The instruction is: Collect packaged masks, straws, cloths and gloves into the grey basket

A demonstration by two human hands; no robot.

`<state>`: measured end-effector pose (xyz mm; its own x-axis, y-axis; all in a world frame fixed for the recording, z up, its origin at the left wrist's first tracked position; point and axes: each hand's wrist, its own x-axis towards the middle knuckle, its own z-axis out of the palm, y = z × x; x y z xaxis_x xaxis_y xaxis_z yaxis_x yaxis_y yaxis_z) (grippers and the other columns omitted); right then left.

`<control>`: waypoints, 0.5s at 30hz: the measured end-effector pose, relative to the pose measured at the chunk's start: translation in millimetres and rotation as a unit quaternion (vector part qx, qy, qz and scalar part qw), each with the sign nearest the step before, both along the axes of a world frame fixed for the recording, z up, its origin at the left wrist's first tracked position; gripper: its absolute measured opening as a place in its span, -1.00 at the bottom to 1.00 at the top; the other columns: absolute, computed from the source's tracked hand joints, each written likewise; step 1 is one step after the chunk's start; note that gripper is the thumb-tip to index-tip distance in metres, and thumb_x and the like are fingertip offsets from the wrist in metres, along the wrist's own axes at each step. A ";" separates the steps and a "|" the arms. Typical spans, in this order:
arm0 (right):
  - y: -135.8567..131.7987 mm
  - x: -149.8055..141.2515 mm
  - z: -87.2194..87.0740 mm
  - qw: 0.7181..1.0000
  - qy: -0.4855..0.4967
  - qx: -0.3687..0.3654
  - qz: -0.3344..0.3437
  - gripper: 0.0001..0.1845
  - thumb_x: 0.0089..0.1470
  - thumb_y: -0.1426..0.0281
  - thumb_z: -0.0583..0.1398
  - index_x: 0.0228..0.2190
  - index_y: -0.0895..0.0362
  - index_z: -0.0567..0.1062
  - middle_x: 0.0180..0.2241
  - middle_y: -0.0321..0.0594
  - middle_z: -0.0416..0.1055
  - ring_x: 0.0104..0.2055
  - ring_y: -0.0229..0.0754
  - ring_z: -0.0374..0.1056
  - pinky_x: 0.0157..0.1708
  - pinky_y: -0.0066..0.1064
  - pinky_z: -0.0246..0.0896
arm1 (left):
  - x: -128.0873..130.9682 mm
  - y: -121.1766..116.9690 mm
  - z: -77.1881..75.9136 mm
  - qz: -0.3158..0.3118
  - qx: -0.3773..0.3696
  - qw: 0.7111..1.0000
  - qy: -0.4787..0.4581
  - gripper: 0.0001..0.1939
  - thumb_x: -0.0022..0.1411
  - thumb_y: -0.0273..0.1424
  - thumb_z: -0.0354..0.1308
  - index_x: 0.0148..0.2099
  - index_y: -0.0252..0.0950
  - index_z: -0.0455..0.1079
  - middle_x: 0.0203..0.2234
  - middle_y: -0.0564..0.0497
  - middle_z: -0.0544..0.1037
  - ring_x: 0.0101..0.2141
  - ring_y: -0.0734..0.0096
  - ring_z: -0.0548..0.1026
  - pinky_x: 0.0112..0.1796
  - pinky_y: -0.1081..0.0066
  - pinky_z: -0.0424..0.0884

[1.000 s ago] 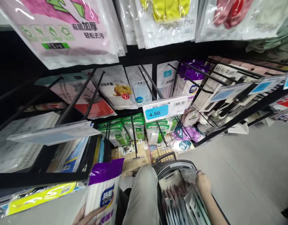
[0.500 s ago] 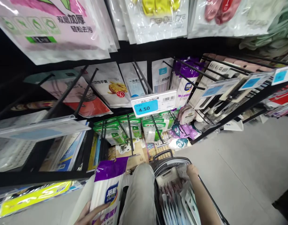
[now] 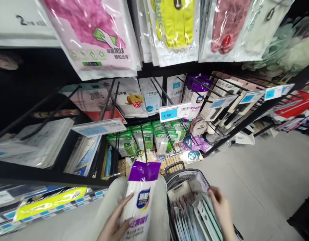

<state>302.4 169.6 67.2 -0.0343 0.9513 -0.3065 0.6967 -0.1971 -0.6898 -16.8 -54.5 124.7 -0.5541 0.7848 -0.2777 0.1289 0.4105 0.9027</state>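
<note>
My left hand [image 3: 120, 219] is closed around a packet of wrapped drinking straws [image 3: 141, 201] with a purple top, held upright over my knees. Beside it, a dark shopping basket [image 3: 175, 179] stands to the right of my legs. Thin packs [image 3: 186, 217] and pale green packs [image 3: 208, 214] stand on edge inside the basket. My right hand [image 3: 218, 201] is at the basket's right rim, fingers curled and pressed to it; part of the grip is hidden. A matching straw packet [image 3: 197, 95] hangs on the rack ahead.
Black hooks with price tags [image 3: 174, 112] jut towards me. Bagged gloves [image 3: 178, 26] hang above, and green-topped packs [image 3: 166, 140] hang lower down. Notebooks [image 3: 51, 144] lie on the left shelf [image 3: 31, 174]. Grey floor [image 3: 245, 177] extends to the right.
My left hand has brought the straw packet right and up, in front of my knees. My right hand has shifted slightly back along the basket's rim. The view has tilted up a little.
</note>
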 end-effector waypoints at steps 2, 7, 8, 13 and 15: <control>-49.1 -30.8 22.9 0.980 0.196 -0.029 0.022 -0.46 -0.12 -0.05 0.17 -0.27 0.12 0.46 -0.28 -0.06 0.52 -0.21 0.01 0.43 -0.16 -0.23 0.30 | 10.6 6.7 7.6 -0.025 0.029 0.994 -0.101 -0.31 0.08 -0.09 0.19 0.23 -0.11 0.17 0.17 -0.07 0.31 0.18 0.02 0.21 0.09 0.16 0.30; -146.4 -111.0 50.5 0.839 0.530 -0.121 0.028 -0.19 -0.36 -0.09 0.32 -0.08 0.03 0.36 -0.15 -0.06 0.48 -0.29 -0.03 0.45 -0.35 -0.29 0.36 | 28.8 18.5 30.9 -0.128 0.103 0.959 -0.232 -0.18 0.06 -0.14 0.24 0.31 -0.09 -0.01 0.30 -0.09 0.06 0.22 0.02 0.12 0.09 0.16 0.29; -156.4 -119.7 51.9 0.832 0.543 -0.113 0.017 -0.22 -0.36 -0.07 0.33 -0.10 0.03 0.36 -0.16 -0.07 0.50 -0.28 -0.02 0.45 -0.33 -0.28 0.36 | 30.2 19.3 34.4 -0.138 0.119 0.956 -0.230 -0.20 0.07 -0.13 0.23 0.30 -0.09 0.01 0.30 -0.09 0.05 0.23 0.02 0.11 0.10 0.14 0.26; -170.7 -129.0 56.4 0.900 0.434 0.005 -0.041 -0.42 -0.28 -0.01 0.32 -0.28 0.09 0.40 -0.34 -0.12 0.55 -0.31 -0.01 0.47 -0.30 -0.31 0.39 | 32.7 10.0 37.6 -0.154 0.116 0.981 -0.012 -0.52 0.19 -0.14 0.06 0.14 -0.13 0.34 0.28 -0.11 0.08 0.26 -0.05 -0.01 0.19 -0.01 0.02; -174.8 -131.5 60.7 0.934 0.352 0.051 -0.038 -0.44 -0.25 0.00 0.31 -0.25 0.09 0.43 -0.37 -0.14 0.56 -0.36 -0.02 0.48 -0.38 -0.34 0.40 | 34.4 0.0 32.0 -0.141 0.100 0.982 0.079 -0.56 0.19 -0.14 0.06 0.09 -0.10 0.39 0.30 -0.08 0.00 0.26 -0.13 -0.05 0.19 -0.09 -0.06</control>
